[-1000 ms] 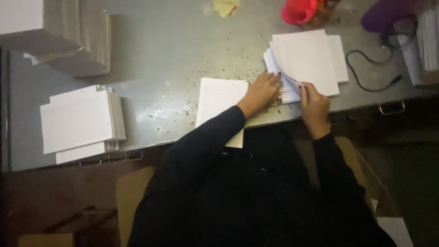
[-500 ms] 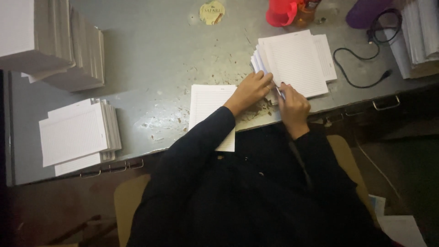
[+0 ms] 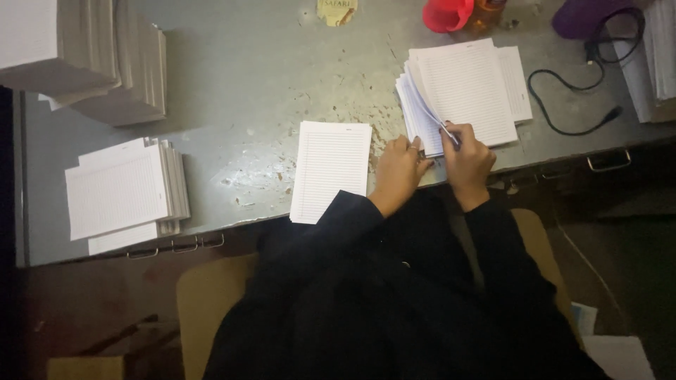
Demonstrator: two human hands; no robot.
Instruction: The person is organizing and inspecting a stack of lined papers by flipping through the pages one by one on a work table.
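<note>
Lined paper stack (image 3: 468, 95): right hand (image 3: 466, 160) pinches its corner.

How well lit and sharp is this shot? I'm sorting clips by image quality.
Head view: light falls on the grey table, so the lined sheets show their ruling; the lower half is deep shadow, and the black sleeves lose detail; the left hand and right hand are dim, slightly soft; a small glare spot beside the single pad.

A small yellowish label (image 3: 336, 11) lies on the surface's far edge, well beyond and left of both grips; its shape is roughly rectangular, with dark print.
</note>
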